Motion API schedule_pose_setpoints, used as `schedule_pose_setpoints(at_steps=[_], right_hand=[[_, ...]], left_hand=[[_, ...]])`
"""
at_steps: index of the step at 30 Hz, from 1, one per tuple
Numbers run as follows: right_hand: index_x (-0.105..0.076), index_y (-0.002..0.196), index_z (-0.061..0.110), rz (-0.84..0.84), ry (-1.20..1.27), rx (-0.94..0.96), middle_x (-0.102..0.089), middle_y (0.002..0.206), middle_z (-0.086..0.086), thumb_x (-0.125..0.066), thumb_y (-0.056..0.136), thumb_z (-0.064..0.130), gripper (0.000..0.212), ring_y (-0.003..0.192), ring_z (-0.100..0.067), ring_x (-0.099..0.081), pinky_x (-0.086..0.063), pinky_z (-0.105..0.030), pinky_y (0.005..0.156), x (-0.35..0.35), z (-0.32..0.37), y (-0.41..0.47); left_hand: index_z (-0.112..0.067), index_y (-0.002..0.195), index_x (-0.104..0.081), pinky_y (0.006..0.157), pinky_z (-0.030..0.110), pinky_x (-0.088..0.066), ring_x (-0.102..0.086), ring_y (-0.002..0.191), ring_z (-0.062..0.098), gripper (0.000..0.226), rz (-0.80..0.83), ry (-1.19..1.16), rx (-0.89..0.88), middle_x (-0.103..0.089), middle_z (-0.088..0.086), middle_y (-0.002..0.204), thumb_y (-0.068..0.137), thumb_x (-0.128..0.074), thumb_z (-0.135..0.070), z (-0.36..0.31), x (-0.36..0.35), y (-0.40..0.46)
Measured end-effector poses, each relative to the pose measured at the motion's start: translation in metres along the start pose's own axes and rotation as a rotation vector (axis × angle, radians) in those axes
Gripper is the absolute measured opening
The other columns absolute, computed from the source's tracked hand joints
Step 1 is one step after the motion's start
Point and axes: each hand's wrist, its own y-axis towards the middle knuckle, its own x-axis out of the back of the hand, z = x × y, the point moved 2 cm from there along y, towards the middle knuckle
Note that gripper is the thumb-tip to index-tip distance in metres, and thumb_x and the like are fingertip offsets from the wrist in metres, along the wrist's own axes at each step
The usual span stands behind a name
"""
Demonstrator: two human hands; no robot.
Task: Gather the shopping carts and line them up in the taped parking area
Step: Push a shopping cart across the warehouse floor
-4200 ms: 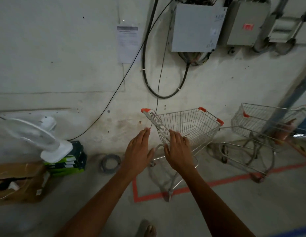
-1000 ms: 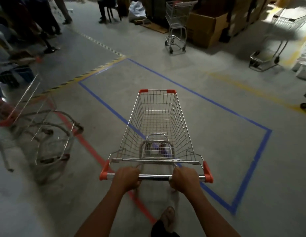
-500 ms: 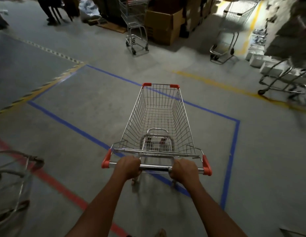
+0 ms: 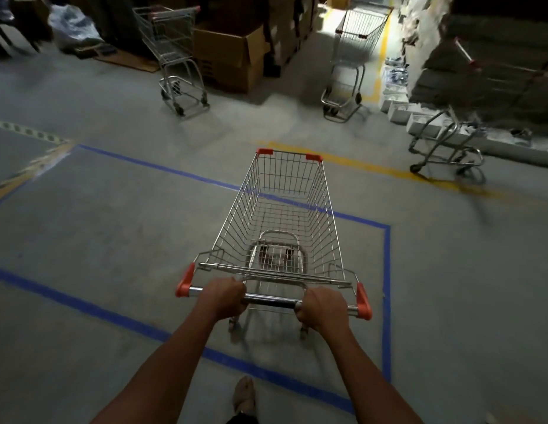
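A wire shopping cart [image 4: 281,215] with red corner caps stands in front of me, inside the right part of a blue taped rectangle [image 4: 386,286] on the floor. My left hand [image 4: 225,298] and my right hand [image 4: 323,307] both grip its metal handle bar. Its basket holds nothing. Three more carts stand beyond the tape: one at the back left [image 4: 174,59], one at the back centre-right [image 4: 355,47], one at the right [image 4: 468,111].
Open cardboard boxes [image 4: 233,53] sit behind the back-left cart. Grey stacks and white trays [image 4: 419,117] line the right side. A yellow floor line [image 4: 389,171] runs past the cart's nose. My foot [image 4: 243,396] shows at the bottom.
I took hold of the cart by the wall, turned round and pushed it across the red tape into the blue rectangle. Over the last second the cart has rolled forward and to the right.
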Motion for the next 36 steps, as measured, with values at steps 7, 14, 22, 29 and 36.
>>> schedule_pose_setpoints(at_steps=[7,14,22,29,36], right_hand=[[-0.068,0.101,0.023,-0.038,-0.04,-0.039,-0.071,0.095,-0.004,-0.054,0.082,0.053,0.039,0.084,-0.029,-0.068,-0.05,-0.036,0.072,0.035,-0.048,0.103],[-0.064,0.089,0.024,-0.019,-0.074,-0.038,-0.069,0.083,0.0,-0.048,0.082,0.059,0.039,0.073,-0.024,-0.066,-0.054,-0.035,0.069,0.064,-0.112,0.208],[-0.067,0.094,0.018,-0.051,-0.066,0.104,-0.07,0.09,-0.007,-0.052,0.087,0.06,0.046,0.08,-0.03,-0.068,-0.046,-0.036,0.067,0.118,-0.217,0.345],[-0.065,0.093,0.016,0.003,-0.112,0.254,-0.071,0.094,-0.008,-0.056,0.089,0.051,0.036,0.082,-0.029,-0.066,-0.048,-0.036,0.068,0.17,-0.309,0.467],[-0.065,0.099,0.016,0.026,-0.169,0.417,-0.071,0.097,-0.009,-0.055,0.09,0.047,0.034,0.085,-0.031,-0.067,-0.051,-0.037,0.072,0.213,-0.361,0.583]], left_hand=[[-0.018,0.097,-0.071,0.069,0.036,-0.055,-0.07,0.081,0.03,0.031,-0.006,0.016,-0.058,-0.071,0.008,0.092,0.085,-0.055,-0.042,0.01,0.046,0.123],[-0.018,0.099,-0.07,0.07,0.035,-0.054,-0.069,0.081,0.03,0.03,0.0,0.021,-0.105,-0.069,0.008,0.092,0.087,-0.054,-0.041,0.004,0.096,0.235],[-0.024,0.1,-0.067,0.067,0.035,-0.056,-0.068,0.077,0.025,0.032,-0.039,-0.011,-0.01,-0.068,0.001,0.088,0.087,-0.052,-0.049,-0.023,0.147,0.386],[-0.024,0.102,-0.063,0.068,0.036,-0.052,-0.068,0.084,0.027,0.033,-0.04,-0.068,0.131,-0.07,0.003,0.093,0.086,-0.051,-0.051,-0.062,0.191,0.498],[-0.025,0.098,-0.066,0.067,0.036,-0.059,-0.066,0.071,0.018,0.036,-0.054,-0.12,0.247,-0.067,-0.001,0.08,0.084,-0.049,-0.053,-0.067,0.219,0.597]])
